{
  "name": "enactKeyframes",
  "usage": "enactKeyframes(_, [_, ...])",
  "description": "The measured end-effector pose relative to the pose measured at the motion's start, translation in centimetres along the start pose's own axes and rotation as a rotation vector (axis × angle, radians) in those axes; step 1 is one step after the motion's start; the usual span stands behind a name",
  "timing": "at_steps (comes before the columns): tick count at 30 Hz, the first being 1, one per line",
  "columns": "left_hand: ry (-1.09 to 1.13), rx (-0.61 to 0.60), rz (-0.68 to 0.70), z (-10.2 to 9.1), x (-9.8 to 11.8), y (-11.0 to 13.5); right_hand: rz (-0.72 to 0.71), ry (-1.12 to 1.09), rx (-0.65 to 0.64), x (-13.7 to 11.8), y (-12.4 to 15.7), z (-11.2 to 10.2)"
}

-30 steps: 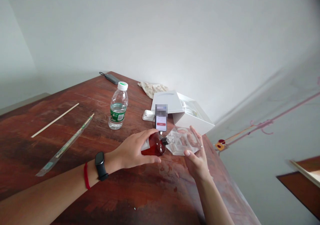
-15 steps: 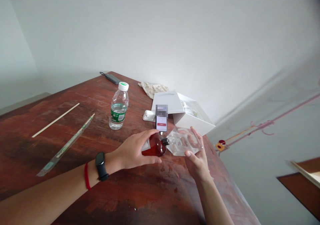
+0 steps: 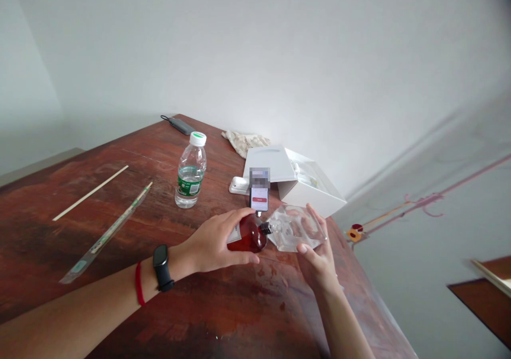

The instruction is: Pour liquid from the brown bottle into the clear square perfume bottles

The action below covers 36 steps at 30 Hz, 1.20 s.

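Left hand (image 3: 213, 244) has its fingers curled right over a dark red glass bottle (image 3: 247, 234), held on its side with the long axis running sideways, cap pointing right and just touching-close to a clear plastic tray (image 3: 293, 228), which the right hand (image 3: 317, 266) has gripped by the edge, fingers closed.

Left hand (image 3: 211, 244) wrapped over dark red glass bottle (image 3: 249, 235), black top just beside clear plastic tray (image 3: 293, 228), tray held in right hand (image 3: 317, 266). Phone (image 3: 258, 199) upright just behind bottle, near white box (image 3: 309, 188). Water bottle (image 3: 190, 170) mid wooden table (image 3: 120, 295); bare chopstick (image 3: 90, 193), plastic-wrapped chopstick (image 3: 106, 234) toward left edge.
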<state>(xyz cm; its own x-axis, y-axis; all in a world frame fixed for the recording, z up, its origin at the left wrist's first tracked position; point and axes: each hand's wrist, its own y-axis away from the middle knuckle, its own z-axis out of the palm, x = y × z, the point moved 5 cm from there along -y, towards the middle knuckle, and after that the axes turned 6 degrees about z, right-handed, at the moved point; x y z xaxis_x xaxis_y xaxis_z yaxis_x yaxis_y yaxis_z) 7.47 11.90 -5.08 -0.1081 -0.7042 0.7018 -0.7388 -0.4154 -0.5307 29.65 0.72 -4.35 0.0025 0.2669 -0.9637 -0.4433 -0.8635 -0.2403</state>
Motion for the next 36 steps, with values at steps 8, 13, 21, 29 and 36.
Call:
enactKeyframes(8, [-0.010, -0.006, -0.004, -0.1, 0.1, 0.0, 0.003, -0.008, 0.005, 0.0, 0.0, -0.2])
enactKeyframes(13, [-0.027, -0.015, -0.005, -0.1, 0.2, 0.0, -0.009, -0.001, -0.010, 0.1, -0.1, -0.2])
enactKeyframes(21, [-0.039, -0.005, 0.003, -0.2, 0.2, 0.1, -0.030, 0.059, -0.061, 0.1, -0.1, 0.0])
enactKeyframes(29, [-0.064, -0.021, 0.014, -0.2, -0.3, 0.1, -0.034, 0.089, -0.108, -0.2, -0.2, 0.5])
enactKeyframes(36, [-0.072, -0.024, 0.011, -0.2, -0.4, 0.0, -0.042, 0.045, -0.132, -0.5, -0.2, 0.8])
